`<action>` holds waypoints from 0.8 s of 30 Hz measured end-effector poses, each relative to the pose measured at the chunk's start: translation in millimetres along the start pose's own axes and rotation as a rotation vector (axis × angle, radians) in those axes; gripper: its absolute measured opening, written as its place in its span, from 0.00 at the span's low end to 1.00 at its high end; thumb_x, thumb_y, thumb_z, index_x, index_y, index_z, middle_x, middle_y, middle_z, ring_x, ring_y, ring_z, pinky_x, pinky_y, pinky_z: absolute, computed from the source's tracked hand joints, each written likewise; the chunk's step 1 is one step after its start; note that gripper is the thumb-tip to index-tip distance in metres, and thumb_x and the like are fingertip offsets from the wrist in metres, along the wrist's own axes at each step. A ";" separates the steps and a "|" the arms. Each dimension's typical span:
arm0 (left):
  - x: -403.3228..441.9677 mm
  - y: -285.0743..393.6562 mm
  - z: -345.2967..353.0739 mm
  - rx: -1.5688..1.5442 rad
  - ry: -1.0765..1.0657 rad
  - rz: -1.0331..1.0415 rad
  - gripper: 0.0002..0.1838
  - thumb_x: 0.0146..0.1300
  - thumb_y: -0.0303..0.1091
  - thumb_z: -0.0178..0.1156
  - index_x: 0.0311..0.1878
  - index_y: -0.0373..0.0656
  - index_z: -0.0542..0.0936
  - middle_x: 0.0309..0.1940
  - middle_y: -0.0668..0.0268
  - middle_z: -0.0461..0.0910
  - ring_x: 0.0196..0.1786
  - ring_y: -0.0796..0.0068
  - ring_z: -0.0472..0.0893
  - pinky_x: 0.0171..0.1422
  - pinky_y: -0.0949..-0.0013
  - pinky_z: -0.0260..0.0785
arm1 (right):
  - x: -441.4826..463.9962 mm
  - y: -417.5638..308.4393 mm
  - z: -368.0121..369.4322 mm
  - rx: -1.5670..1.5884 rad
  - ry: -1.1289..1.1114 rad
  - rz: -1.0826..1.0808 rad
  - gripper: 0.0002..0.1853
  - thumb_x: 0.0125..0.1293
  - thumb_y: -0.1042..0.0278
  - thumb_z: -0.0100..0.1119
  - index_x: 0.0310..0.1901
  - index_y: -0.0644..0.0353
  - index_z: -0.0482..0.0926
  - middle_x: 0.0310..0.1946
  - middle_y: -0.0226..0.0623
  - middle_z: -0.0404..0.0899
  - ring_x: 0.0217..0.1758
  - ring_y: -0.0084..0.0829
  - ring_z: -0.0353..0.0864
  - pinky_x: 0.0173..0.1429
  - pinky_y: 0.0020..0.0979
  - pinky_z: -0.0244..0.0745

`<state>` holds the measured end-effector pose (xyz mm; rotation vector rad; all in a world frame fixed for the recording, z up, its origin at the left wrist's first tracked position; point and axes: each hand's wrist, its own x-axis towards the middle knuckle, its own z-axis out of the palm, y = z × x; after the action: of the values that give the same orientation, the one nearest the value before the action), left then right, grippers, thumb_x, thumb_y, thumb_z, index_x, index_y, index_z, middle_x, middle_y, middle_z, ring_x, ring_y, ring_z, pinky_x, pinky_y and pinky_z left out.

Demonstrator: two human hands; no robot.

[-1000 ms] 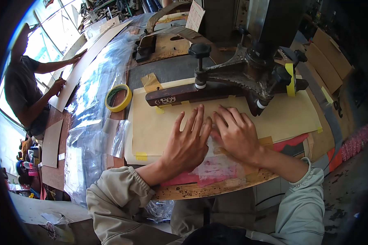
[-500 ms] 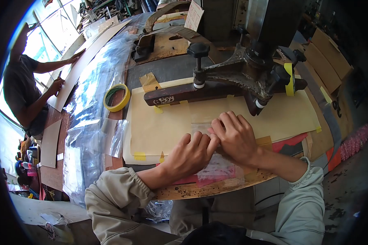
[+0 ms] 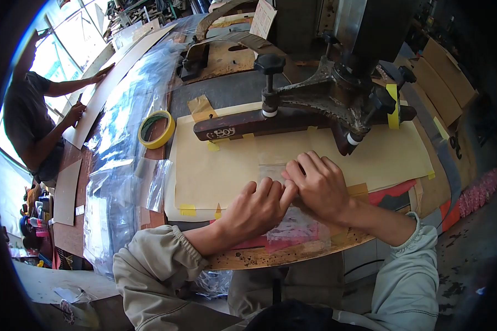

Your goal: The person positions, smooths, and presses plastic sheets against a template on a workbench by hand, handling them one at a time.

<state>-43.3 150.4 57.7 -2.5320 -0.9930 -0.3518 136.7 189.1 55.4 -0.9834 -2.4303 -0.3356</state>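
Note:
My left hand [image 3: 258,207] and my right hand [image 3: 321,186] meet over the front part of the work table. Both are closed, fingers curled and thumbs close together, on a clear plastic bag [image 3: 294,227]. The bag spreads out beneath them, and pink shows through its lower part. My fingertips are mostly hidden behind the knuckles. Under the bag lies a cream paper sheet [image 3: 215,176], with bits of yellow tape at its edges. Across its far side rests a dark bar [image 3: 243,129] fixed to a metal press head [image 3: 328,91].
A yellow tape roll [image 3: 157,129] lies left of the sheet, beside a long pile of clear plastic [image 3: 113,182]. At far left another person [image 3: 30,110] leans over a long board [image 3: 88,122]. Brown cardboard [image 3: 439,83] stands at right.

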 end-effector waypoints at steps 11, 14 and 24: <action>0.9 -0.7 1.0 0.037 0.042 0.007 0.22 0.47 0.40 0.65 0.46 0.42 0.76 0.26 0.73 0.69 0.32 0.78 0.72 0.32 0.73 0.62 | 1.0 0.8 -0.6 0.001 0.004 -0.005 0.09 0.54 0.66 0.60 0.34 0.60 0.75 0.30 0.35 0.72 0.37 0.32 0.77 0.36 0.32 0.72; 1.6 -0.8 4.6 0.058 0.089 0.011 0.11 0.55 0.33 0.56 0.43 0.46 0.75 0.23 0.75 0.66 0.30 0.81 0.69 0.30 0.74 0.58 | 1.0 1.1 -0.5 0.013 -0.004 -0.002 0.09 0.54 0.66 0.60 0.34 0.60 0.75 0.30 0.35 0.72 0.37 0.32 0.77 0.36 0.32 0.73; 0.4 -0.3 2.0 0.023 0.033 -0.002 0.22 0.47 0.40 0.65 0.46 0.42 0.76 0.26 0.73 0.69 0.32 0.78 0.72 0.32 0.73 0.62 | 1.3 1.1 -1.3 0.014 -0.002 -0.004 0.09 0.54 0.67 0.60 0.35 0.61 0.75 0.30 0.35 0.72 0.36 0.32 0.77 0.36 0.32 0.72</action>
<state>-43.0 151.7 56.1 -2.4965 -0.9817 -0.3797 137.1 190.1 57.3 -0.9738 -2.4332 -0.3181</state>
